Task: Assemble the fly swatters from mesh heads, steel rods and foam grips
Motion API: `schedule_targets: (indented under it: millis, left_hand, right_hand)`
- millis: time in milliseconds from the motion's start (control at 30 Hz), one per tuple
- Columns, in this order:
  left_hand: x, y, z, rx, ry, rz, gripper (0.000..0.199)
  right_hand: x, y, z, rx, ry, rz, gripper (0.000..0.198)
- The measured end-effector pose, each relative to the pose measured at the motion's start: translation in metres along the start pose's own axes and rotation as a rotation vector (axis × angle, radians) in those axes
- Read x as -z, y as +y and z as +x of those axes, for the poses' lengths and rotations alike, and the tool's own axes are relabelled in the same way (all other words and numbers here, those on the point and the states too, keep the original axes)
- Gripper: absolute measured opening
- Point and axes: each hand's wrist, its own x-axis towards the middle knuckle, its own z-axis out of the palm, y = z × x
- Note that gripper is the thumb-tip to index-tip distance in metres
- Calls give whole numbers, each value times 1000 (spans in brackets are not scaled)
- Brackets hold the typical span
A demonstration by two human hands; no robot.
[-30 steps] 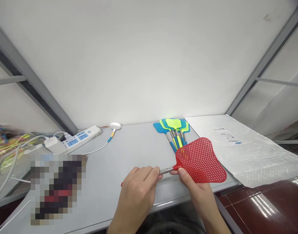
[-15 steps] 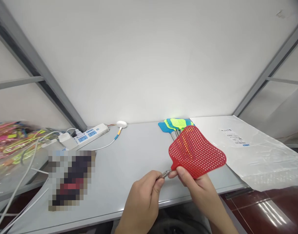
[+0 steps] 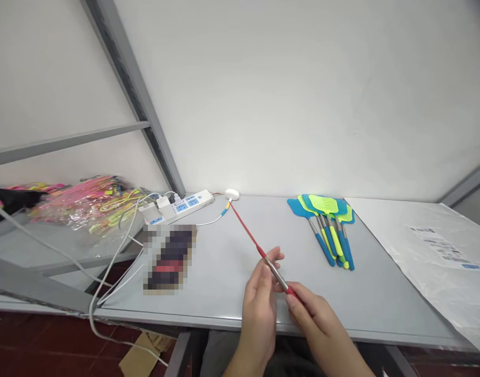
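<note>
A red fly swatter (image 3: 275, 272) with a metal shaft is held in front of me, pointing up and to the left. Its head (image 3: 243, 225) shows edge-on as a thin red strip. My left hand (image 3: 259, 298) holds the shaft close to the head, thumb on the near side and fingers behind. Lower down, my right hand (image 3: 318, 317) is closed around the red handle, which it mostly covers. On the table to the right lies a fanned pile of blue and yellow-green fly swatters (image 3: 328, 225), apart from both hands.
On the left are a white power strip (image 3: 192, 204) with plugs, a white round device (image 3: 232, 194) and a blurred-out item (image 3: 171, 259). Bagged colourful goods (image 3: 94, 201) lie beyond the frame post. White plastic packaging (image 3: 424, 262) covers the table's right side.
The red swatter has swung round, its head now pointing away instead of facing me at right. My right hand has gone from beside the head to the handle. The view has shifted left.
</note>
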Motion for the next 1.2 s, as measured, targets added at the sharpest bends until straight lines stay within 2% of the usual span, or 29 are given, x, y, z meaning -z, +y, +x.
schedule_targets:
  millis: [133, 267, 333, 433, 533, 600, 667, 867, 967, 1033, 1100, 1200]
  left_hand:
    - [6, 10, 7, -41, -76, -184, 36]
    - [11, 14, 8, 5, -90, -204, 40]
    - [12, 14, 7, -20, -112, -193, 40]
    - [13, 15, 4, -79, -180, -183, 41]
    - [12, 16, 2, -70, -236, -175, 46]
    - [13, 15, 2, -52, -225, -155, 47]
    - [14, 14, 4, -27, -196, -134, 46]
    - [18, 11, 12, -46, -163, -167, 41]
    - [16, 11, 10, -25, -209, -132, 40]
    - [13, 10, 7, -32, -233, -106, 40]
    - [12, 11, 3, -77, -224, -104, 41]
    - [11, 12, -1, -142, -192, -110, 44]
  right_hand:
    - [6, -3, -6, -122, -102, 220, 43]
    - [6, -9, -10, -163, -265, 265, 45]
    - [4, -9, -11, -182, -318, 293, 44]
    - [0, -4, -11, -232, -342, 507, 42]
    - [-3, 1, -11, -362, -411, 793, 37]
    - [-4, 1, -10, -409, -424, 849, 36]
    - [-3, -1, -8, -369, -366, 718, 36]
    - [2, -16, 4, -2, -17, -192, 27]
    - [-4, -19, 12, 139, 61, -466, 26]
    - [-10, -20, 16, 193, 90, -542, 28]
    - [-16, -23, 18, 200, 87, -526, 28]
    - [-18, -31, 20, 117, -17, -311, 30]
